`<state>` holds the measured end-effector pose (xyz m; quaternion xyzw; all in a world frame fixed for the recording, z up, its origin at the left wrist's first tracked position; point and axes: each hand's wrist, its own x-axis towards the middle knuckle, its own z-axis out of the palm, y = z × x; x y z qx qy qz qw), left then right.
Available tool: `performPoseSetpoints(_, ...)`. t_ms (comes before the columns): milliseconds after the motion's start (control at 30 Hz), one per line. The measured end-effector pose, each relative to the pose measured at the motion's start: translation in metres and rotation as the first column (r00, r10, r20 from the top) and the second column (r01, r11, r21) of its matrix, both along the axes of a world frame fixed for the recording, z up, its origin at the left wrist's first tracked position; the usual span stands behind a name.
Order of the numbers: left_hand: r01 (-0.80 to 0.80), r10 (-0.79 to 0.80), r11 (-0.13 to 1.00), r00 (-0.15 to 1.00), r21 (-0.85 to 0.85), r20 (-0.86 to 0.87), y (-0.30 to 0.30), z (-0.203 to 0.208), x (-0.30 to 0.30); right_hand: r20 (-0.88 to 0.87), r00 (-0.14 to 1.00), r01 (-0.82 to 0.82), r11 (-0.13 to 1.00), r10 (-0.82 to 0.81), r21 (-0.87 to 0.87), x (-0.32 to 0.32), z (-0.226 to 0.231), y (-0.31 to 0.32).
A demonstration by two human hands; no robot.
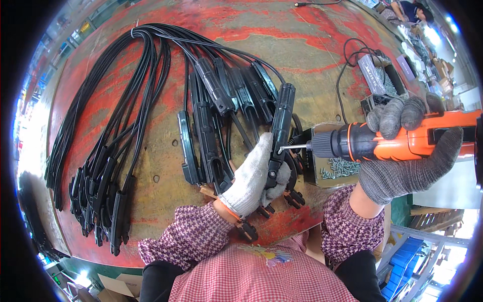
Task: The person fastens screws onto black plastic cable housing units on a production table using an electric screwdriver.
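My left hand (250, 177), in a white glove, is closed around a long black plastic cable-end housing (285, 108). The housing stands nearly upright over the near middle of the table. In a grey glove, my right hand (390, 176) wraps round an orange and black electric screwdriver (425, 136) lying level. Its thin metal bit (297, 146) points left and meets the side of the housing; whether a screw sits at the tip is too small to tell. Several similar black housings (205, 141) on cables lie left of and behind my left hand.
A bundle of black cables (95, 85) arches across the table's left side, its ends (103, 191) bunched near the front edge. A tray of small silver screws (336, 171) sits beneath the screwdriver. Behind it stands a box of screws (383, 80); a thin black cord (339, 85) runs nearby.
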<state>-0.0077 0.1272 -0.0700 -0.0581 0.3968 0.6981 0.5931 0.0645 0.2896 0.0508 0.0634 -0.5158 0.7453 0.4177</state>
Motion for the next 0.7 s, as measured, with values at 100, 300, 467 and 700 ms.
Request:
performPoseSetpoints(100, 0.008, -0.008, 1.0, 1.0, -0.007, 0.004, 0.001, 0.001, -0.001, 0.002, 1.0, -0.001, 1.0, 0.001, 0.015, 0.001, 0.002, -0.005)
performPoseSetpoints(300, 0.025, -0.024, 1.0, 0.998, 0.011, -0.057, -0.001, -0.003, 0.0, 0.02, 0.998, -0.055, 0.991, 0.053, 0.12, 0.005, 0.006, -0.002)
performPoseSetpoints(467, 0.029, -0.027, 0.999, 0.996, 0.024, -0.08, -0.002, -0.006, -0.001, 0.02, 0.997, -0.071, 0.988, 0.069, 0.138, 0.002, 0.004, -0.011)
performPoseSetpoints(700, 0.042, -0.04, 0.999, 0.997, 0.02, -0.072, -0.002, -0.009, 0.0, 0.033, 0.999, 0.02, 0.991, -0.024, 0.13, -0.008, 0.004, -0.017)
